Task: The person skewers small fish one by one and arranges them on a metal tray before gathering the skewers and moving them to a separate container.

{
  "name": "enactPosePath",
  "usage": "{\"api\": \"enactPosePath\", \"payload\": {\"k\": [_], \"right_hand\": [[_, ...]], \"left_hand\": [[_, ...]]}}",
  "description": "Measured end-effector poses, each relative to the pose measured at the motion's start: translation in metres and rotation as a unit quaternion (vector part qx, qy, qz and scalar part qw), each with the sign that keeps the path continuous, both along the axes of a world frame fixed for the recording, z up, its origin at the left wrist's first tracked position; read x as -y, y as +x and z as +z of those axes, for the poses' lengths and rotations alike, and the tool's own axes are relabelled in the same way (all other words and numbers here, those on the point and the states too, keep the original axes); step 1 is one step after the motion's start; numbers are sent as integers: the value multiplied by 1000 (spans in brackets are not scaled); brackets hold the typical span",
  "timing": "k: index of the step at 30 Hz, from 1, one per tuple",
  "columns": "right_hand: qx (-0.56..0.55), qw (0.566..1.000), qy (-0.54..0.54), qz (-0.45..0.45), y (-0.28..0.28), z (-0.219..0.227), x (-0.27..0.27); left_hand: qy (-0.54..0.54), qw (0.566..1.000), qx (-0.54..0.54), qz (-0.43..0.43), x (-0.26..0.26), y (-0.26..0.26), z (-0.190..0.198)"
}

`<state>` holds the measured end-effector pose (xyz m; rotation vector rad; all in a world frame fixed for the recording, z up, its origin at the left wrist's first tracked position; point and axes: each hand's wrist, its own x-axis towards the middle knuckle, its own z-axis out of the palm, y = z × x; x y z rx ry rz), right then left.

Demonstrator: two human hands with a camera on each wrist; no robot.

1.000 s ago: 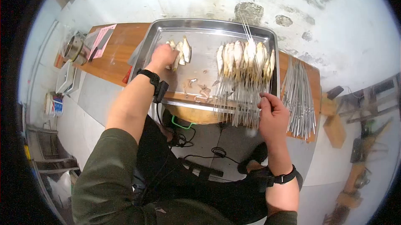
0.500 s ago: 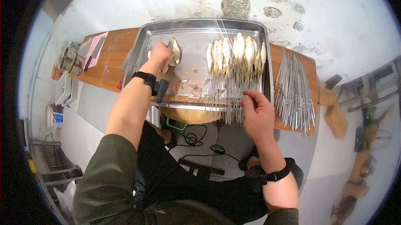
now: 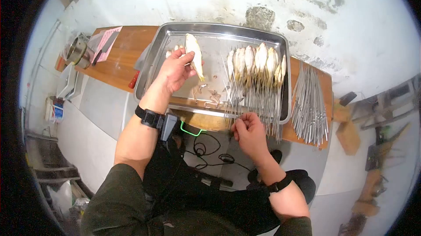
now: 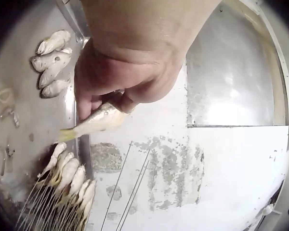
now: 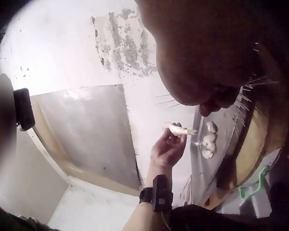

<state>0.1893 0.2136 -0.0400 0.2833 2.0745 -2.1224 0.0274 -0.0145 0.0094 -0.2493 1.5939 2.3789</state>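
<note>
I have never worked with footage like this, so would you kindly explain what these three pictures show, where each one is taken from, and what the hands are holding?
There is no machine here: a person works with two bare hands and wears three cameras. The wide picture comes from the head camera, looking down at both hands. The other two come from cameras strapped to the wrists, each looking past its own hand.

A metal tray lies on a wooden board. In it is a row of small fish on thin metal skewers, plus a few loose fish. A bundle of spare skewers lies right of the tray.

The left hand pinches one fish and holds it up above the tray. The right hand has its fingers curled at the near ends of the skewers; what it grips is hard to tell.
</note>
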Motion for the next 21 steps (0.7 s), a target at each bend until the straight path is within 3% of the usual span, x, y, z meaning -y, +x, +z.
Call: {"api": "enactPosePath", "payload": {"k": [11,21], "right_hand": [[-12,997,72,11,-3,-6,7],[18,999,41,6,-5,-6,5]], "left_hand": [[49,998,-26,-12,-12,-18,1],[75,994,-65,41,-3,-29,-1]]}}
